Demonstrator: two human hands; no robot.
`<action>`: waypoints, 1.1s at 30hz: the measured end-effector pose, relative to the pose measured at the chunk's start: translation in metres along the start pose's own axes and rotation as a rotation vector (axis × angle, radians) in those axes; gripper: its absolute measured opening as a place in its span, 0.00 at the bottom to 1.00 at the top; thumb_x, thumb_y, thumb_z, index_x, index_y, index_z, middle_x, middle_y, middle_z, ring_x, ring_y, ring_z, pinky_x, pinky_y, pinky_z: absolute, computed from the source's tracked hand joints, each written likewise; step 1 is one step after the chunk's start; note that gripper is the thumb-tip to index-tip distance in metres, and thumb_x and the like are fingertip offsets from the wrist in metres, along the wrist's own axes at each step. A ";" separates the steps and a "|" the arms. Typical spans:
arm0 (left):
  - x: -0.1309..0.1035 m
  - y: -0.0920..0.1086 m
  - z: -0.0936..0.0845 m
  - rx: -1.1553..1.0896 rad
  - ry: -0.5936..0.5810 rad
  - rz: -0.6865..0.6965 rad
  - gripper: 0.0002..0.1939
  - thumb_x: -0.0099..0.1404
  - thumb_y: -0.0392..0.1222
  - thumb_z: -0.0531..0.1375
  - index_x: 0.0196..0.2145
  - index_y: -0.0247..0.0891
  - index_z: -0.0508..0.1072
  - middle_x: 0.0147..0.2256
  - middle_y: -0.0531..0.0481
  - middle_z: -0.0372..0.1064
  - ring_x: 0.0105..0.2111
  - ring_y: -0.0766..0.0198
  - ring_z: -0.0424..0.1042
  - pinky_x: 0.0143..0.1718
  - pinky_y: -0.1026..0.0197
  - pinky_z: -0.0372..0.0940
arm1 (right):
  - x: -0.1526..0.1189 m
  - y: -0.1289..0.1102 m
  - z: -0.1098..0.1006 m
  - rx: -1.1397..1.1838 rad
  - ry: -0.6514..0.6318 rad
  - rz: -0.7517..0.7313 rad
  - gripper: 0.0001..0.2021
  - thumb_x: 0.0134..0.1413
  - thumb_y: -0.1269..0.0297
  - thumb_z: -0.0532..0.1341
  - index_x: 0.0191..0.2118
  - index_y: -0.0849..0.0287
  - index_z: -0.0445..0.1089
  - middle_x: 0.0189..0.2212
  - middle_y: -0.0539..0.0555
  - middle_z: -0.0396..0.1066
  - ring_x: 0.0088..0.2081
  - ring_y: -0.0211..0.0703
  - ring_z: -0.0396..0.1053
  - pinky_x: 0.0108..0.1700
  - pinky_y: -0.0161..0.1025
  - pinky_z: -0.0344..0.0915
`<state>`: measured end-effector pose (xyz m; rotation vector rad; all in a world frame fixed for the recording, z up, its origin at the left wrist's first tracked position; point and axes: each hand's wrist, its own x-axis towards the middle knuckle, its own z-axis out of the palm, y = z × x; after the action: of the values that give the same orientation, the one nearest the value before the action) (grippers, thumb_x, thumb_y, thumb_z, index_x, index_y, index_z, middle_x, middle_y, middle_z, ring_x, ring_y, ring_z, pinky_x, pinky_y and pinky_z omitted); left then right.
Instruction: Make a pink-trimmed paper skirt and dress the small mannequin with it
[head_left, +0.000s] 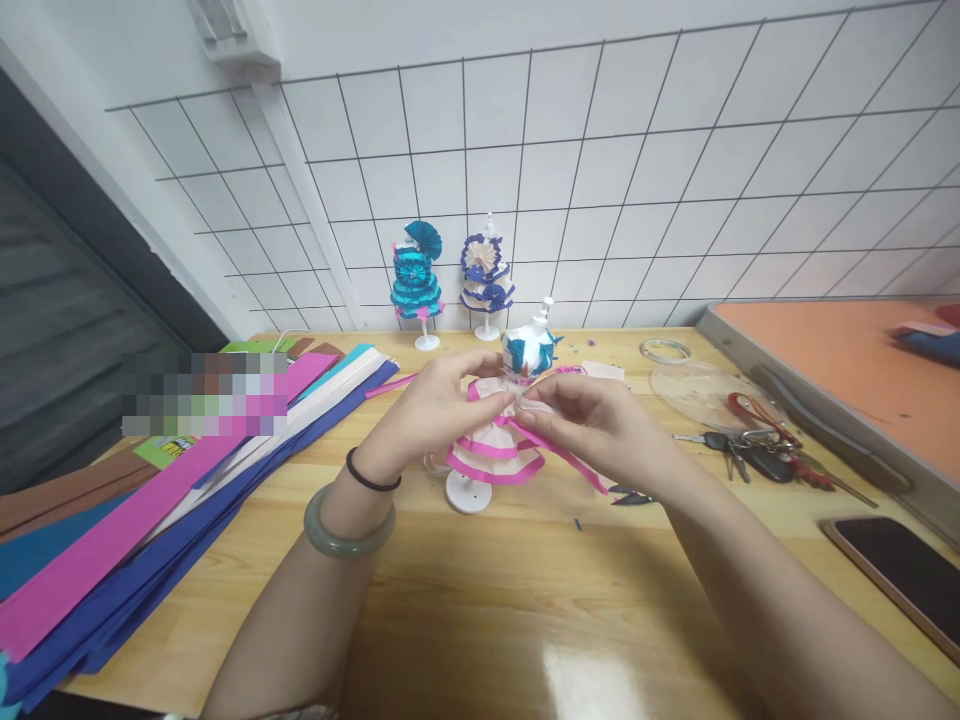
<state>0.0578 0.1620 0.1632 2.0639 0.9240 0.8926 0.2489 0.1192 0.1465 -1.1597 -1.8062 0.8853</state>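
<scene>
A small dress form (530,350) stands tilted on its white round base (469,492), in the middle of the table. Its bodice is white with teal pieces, and below hangs a tiered white skirt with pink edges (495,465). My left hand (431,405) curls around the waist from the left, thumb pressed at the top of the skirt. From the right, my right hand (600,420) pinches a white strip with a pink edge (574,467) against the waist. The strip's loose end trails down to the right. My fingers hide part of the waist.
Two finished-looking small dress forms, one teal (416,285) and one blue-and-white (487,280), stand by the tiled wall. Long crepe paper strips (172,500) lie left. Scissors (634,496), keys (765,460), a tape roll (666,351) and a phone (900,570) lie right.
</scene>
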 end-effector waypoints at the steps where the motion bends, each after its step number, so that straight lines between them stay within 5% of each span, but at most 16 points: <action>1: 0.000 0.000 0.000 -0.006 -0.003 -0.003 0.15 0.58 0.43 0.59 0.44 0.37 0.71 0.46 0.45 0.71 0.49 0.55 0.68 0.51 0.53 0.62 | 0.000 0.000 0.000 0.006 -0.008 -0.006 0.12 0.55 0.55 0.59 0.34 0.60 0.71 0.29 0.53 0.71 0.29 0.40 0.66 0.29 0.36 0.63; 15: 0.001 0.004 0.002 -0.024 -0.056 0.056 0.15 0.60 0.39 0.58 0.45 0.38 0.70 0.46 0.48 0.71 0.48 0.60 0.69 0.49 0.59 0.63 | 0.004 0.000 0.002 -0.003 0.100 -0.094 0.09 0.54 0.61 0.60 0.32 0.61 0.73 0.30 0.54 0.74 0.30 0.41 0.67 0.32 0.37 0.63; 33: 0.001 0.003 0.001 0.074 -0.033 0.036 0.14 0.60 0.40 0.57 0.44 0.36 0.71 0.45 0.45 0.72 0.48 0.57 0.69 0.50 0.55 0.63 | 0.005 0.010 0.006 -0.158 0.254 -0.041 0.13 0.51 0.54 0.62 0.29 0.60 0.69 0.22 0.51 0.70 0.23 0.36 0.63 0.24 0.34 0.59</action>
<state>0.0600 0.1611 0.1653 2.1580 0.9170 0.8521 0.2458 0.1263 0.1367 -1.2677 -1.7064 0.5507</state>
